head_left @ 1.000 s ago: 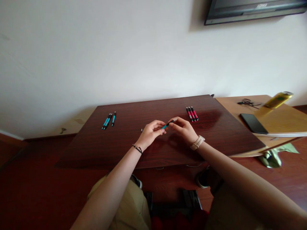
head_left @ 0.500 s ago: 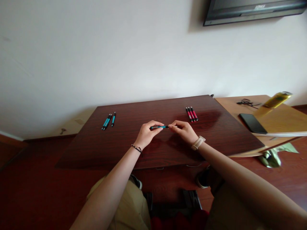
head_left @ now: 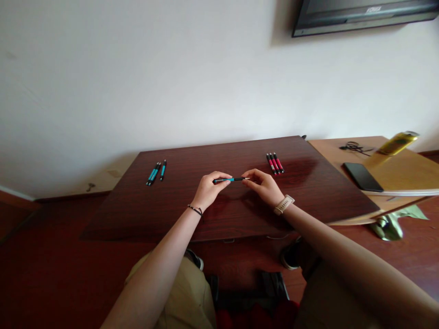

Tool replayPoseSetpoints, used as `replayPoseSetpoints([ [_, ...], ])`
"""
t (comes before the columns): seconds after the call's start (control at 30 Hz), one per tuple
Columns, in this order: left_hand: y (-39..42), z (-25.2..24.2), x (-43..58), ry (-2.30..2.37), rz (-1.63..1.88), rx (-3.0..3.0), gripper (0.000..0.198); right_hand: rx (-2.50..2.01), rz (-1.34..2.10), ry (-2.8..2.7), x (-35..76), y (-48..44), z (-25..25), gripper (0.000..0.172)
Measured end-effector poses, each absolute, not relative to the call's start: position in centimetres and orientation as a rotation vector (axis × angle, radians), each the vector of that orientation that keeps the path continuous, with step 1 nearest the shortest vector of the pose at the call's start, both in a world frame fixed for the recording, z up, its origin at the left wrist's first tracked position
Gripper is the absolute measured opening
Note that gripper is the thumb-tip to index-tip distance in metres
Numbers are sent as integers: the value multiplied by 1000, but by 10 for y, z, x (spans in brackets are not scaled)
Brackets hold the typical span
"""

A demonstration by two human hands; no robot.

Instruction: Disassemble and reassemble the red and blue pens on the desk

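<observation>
A teal and black pen [head_left: 230, 179] is held level above the middle of the dark wooden table [head_left: 308, 192]. My left hand [head_left: 210, 188] pinches its left end. My right hand [head_left: 263, 184], with a pale watch on the wrist, pinches the pen's right tip with its fingertips. Both hands are closed on the pen. Three teal pens [head_left: 156, 172] lie side by side at the table's back left. Three red pens [head_left: 275, 163] lie together at the back right.
A lighter wooden desk [head_left: 404, 176] adjoins the table on the right, with a black phone [head_left: 362, 177], a yellow bottle [head_left: 398, 142] and a dark tangled cord [head_left: 353, 146] on it. A screen [head_left: 363, 13] hangs on the white wall. My knees are below the table's front edge.
The pen went from tilted, tip up to the right, to lying level between both hands. My hands moved slightly apart, each now at one end of the pen.
</observation>
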State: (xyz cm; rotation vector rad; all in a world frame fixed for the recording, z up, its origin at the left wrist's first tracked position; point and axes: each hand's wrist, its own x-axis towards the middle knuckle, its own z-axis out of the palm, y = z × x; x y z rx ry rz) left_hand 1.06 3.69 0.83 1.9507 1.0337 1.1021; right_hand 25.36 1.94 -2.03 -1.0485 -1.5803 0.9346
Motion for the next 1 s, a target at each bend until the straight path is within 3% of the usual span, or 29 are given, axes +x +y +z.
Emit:
replayPoseSetpoints([
  [1.0,33,13,14,1003,1057,1981,16,-1211,849,-1647,251,16,-14,58],
])
